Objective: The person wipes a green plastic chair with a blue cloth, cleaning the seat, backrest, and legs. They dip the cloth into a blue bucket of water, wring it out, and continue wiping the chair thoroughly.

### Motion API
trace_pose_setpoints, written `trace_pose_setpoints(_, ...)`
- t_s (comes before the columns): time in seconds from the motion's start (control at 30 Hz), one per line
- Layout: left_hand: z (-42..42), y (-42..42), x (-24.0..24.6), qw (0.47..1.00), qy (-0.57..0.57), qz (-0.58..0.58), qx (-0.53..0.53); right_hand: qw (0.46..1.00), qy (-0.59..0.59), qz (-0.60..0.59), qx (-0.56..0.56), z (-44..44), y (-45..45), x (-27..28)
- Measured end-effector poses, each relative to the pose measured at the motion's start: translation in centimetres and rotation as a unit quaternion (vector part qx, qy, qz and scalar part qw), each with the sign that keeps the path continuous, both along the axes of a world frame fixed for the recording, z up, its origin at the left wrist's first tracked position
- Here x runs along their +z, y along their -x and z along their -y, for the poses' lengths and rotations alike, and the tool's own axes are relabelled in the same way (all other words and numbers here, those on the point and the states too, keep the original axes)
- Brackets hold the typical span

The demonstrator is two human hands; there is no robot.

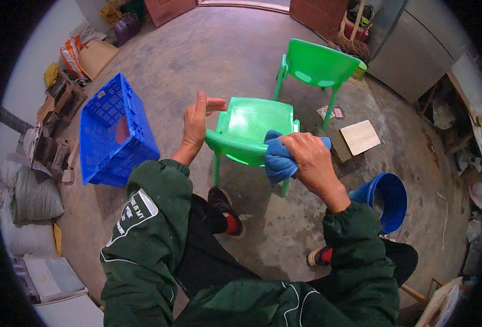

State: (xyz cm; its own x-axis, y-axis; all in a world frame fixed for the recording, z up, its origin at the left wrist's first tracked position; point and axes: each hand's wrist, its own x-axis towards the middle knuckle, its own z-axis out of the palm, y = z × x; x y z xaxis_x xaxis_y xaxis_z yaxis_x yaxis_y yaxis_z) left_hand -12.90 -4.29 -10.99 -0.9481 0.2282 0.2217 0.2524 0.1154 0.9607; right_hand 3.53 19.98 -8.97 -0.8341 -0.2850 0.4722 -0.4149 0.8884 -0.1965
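Observation:
A small green plastic chair (260, 116) stands before me, its backrest towards me. My right hand (312, 161) grips a blue cloth (279, 157) against the right end of the backrest's top edge. At the backrest's left end is my left hand (200, 120), fingers apart and thumb raised, holding nothing; whether its palm touches the chair I cannot tell.
A second green chair (320, 63) stands farther off to the right. On the left is a blue plastic crate (142, 143) with a reddish thing inside. A blue bucket (388, 202) and a pale square board (360, 137) are at the right.

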Motion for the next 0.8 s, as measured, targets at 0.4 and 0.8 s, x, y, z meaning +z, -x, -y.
trace_pose_setpoints(0.4, -0.4, 1.6, -0.8, 0.992, 0.002, 0.040, 0.120, 0.960, 0.269, -0.016, -0.076, -1.4, -1.1, -3.6)
trace_pose_setpoints(0.8, -4.5, 4.2, -2.1, 0.996, -0.020, 0.069, 0.054, 0.970, 0.208, -0.058, -0.112, 3.1, -7.1, -3.0)
